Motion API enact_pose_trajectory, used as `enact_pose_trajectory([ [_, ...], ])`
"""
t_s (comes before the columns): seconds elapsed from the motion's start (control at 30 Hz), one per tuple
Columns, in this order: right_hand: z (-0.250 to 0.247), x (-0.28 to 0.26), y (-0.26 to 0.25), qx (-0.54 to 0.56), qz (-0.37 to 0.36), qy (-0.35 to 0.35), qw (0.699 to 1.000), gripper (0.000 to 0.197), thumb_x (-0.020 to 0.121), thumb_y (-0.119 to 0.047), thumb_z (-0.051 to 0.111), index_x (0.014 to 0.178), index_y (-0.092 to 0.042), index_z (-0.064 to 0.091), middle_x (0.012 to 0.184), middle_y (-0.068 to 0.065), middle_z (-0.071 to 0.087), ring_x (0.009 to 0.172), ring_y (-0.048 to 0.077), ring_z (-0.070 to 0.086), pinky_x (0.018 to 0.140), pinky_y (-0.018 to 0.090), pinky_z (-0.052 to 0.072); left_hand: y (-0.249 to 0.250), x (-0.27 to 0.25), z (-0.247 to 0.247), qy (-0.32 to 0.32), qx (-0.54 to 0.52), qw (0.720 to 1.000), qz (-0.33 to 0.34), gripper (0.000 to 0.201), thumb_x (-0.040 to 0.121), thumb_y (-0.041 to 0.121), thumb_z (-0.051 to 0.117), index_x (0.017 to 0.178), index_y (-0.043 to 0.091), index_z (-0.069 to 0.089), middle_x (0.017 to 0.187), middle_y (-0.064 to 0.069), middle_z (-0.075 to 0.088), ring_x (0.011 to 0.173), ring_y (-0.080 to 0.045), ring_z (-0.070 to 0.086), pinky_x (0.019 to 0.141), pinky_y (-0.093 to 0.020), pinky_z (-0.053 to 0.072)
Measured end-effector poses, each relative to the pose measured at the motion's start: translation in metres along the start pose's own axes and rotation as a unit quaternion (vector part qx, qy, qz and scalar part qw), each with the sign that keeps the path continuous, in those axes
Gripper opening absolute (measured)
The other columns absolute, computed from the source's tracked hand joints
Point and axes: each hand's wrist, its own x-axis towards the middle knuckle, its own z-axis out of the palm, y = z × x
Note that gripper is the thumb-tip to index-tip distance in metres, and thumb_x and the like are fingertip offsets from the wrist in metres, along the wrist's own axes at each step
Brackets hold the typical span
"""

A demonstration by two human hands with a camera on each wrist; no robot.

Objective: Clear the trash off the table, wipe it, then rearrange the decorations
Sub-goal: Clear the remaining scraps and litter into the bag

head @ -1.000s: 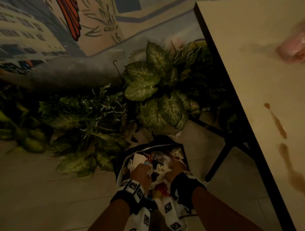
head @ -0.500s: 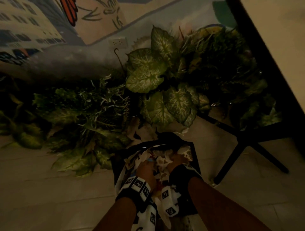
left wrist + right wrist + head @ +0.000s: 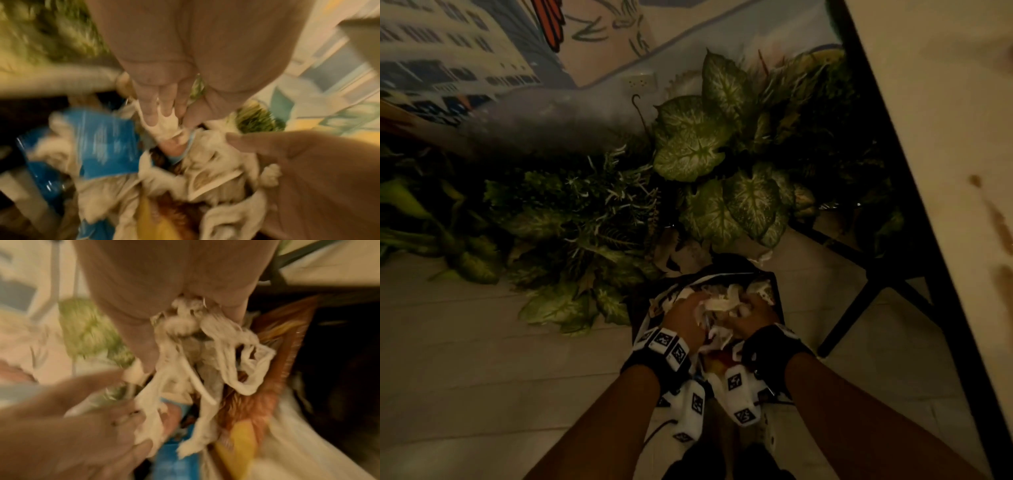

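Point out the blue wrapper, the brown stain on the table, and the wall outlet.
blue wrapper (image 3: 107, 142): left wrist view, middle of its flat printed face.
brown stain (image 3: 996, 219): head view, middle of the long streak.
wall outlet (image 3: 642, 81): head view, centre of the white plate.

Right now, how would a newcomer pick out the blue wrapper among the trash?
Start at the black-lined trash bin on the floor by the plants. Among its crumpled white paper napkins, left of the left hand, lies the blue plastic wrapper, the only blue piece.

Café-like interior — painted wall mural (image 3: 482, 51), faux plants (image 3: 705, 154), stained table (image 3: 945, 137).
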Motion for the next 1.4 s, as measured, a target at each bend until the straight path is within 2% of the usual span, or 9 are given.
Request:
enact_pose_trajectory([
  [0.2,-0.025,-0.071,-0.014,0.023,-0.024,0.026,0.999,0.065,0.089,-0.022,0.06,0.146,-0.012,0.029,0.146,0.009,0.04,0.125,0.027,0.047,0.083,0.023,0.039,0.038,-0.058,-0.024,0.072,-0.031,0.996,-0.049,0.063,0.085,0.009,0.065,0.141,0.014,0.038,0.143,-0.01,0.043,0.132,-0.026,0.041,0.108,-0.036,0.037],
  [0.27,-0.031,-0.097,-0.02,0.006,-0.044,0.009,0.999,0.065,0.091,-0.019,0.057,0.147,-0.011,0.025,0.147,0.011,0.038,0.129,0.026,0.044,0.092,0.024,0.042,0.053,-0.077,-0.03,0.072,-0.03,0.996,-0.038,0.057,0.086,0.002,0.059,0.139,0.012,0.04,0.14,-0.011,0.045,0.13,-0.026,0.042,0.106,-0.032,0.038],
  [0.47,-0.051,-0.153,-0.036,0.102,-0.064,0.041,0.992,0.048,0.086,-0.021,0.064,0.13,-0.015,0.049,0.136,0.01,0.05,0.119,0.029,0.052,0.085,0.03,0.045,0.103,-0.117,-0.054,0.071,-0.021,0.997,0.03,0.057,0.085,-0.004,0.048,0.137,0.017,0.043,0.137,-0.009,0.049,0.125,-0.026,0.047,0.098,-0.035,0.044],
  [0.63,-0.094,-0.223,-0.046,0.071,-0.196,0.059,0.976,0.022,0.085,-0.023,0.066,0.104,-0.011,0.066,0.103,0.003,0.065,0.092,0.013,0.058,0.078,0.024,0.045,0.143,-0.145,-0.071,0.068,-0.025,0.992,0.099,0.043,0.086,-0.007,0.051,0.125,0.01,0.054,0.126,-0.008,0.056,0.117,-0.022,0.053,0.097,-0.032,0.045],
  [0.73,-0.14,-0.268,-0.041,0.062,-0.254,0.085,0.962,0.017,0.08,-0.023,0.07,0.093,-0.012,0.07,0.093,0.005,0.071,0.088,0.017,0.065,0.085,0.034,0.052,0.169,-0.16,-0.084,0.059,-0.017,0.989,0.137,0.04,0.085,-0.008,0.052,0.116,0.015,0.058,0.116,-0.005,0.059,0.109,-0.018,0.057,0.093,-0.028,0.046],
  [0.9,-0.23,-0.326,-0.018,0.076,-0.276,0.148,0.947,0.005,0.079,-0.014,0.072,0.083,-0.013,0.07,0.082,0.003,0.072,0.073,0.006,0.064,0.074,0.026,0.052,0.225,-0.188,-0.099,0.095,-0.023,0.97,0.224,0.047,0.08,-0.009,0.055,0.092,0.036,0.058,0.103,0.002,0.066,0.099,-0.015,0.063,0.094,-0.038,0.052],
  [1.07,-0.326,-0.352,0.02,0.062,-0.263,0.207,0.94,0.006,0.077,-0.014,0.074,0.082,-0.016,0.071,0.075,-0.003,0.071,0.063,-0.003,0.062,0.063,0.011,0.047,0.3,-0.205,-0.077,0.097,-0.039,0.961,0.257,0.038,0.086,-0.007,0.056,0.097,0.029,0.06,0.103,0.004,0.065,0.102,-0.014,0.061,0.092,-0.032,0.049],
  [1.2,-0.405,-0.361,0.062,0.051,-0.252,0.238,0.937,0.006,0.077,-0.018,0.074,0.081,-0.022,0.071,0.079,-0.005,0.073,0.07,0.003,0.065,0.068,0.017,0.048,0.358,-0.206,-0.039,0.115,-0.042,0.95,0.287,0.04,0.083,-0.009,0.06,0.094,0.029,0.06,0.1,0.004,0.066,0.098,-0.015,0.063,0.092,-0.036,0.051],
  [1.4,-0.505,-0.364,0.122,0.018,-0.235,0.262,0.936,0.005,0.078,-0.019,0.073,0.081,-0.021,0.071,0.081,-0.003,0.072,0.078,0.012,0.067,0.072,0.022,0.052,0.423,-0.203,0.036,0.11,-0.05,0.949,0.292,0.035,0.081,-0.008,0.063,0.087,0.026,0.068,0.092,-0.002,0.071,0.092,-0.02,0.067,0.08,-0.031,0.054],
])
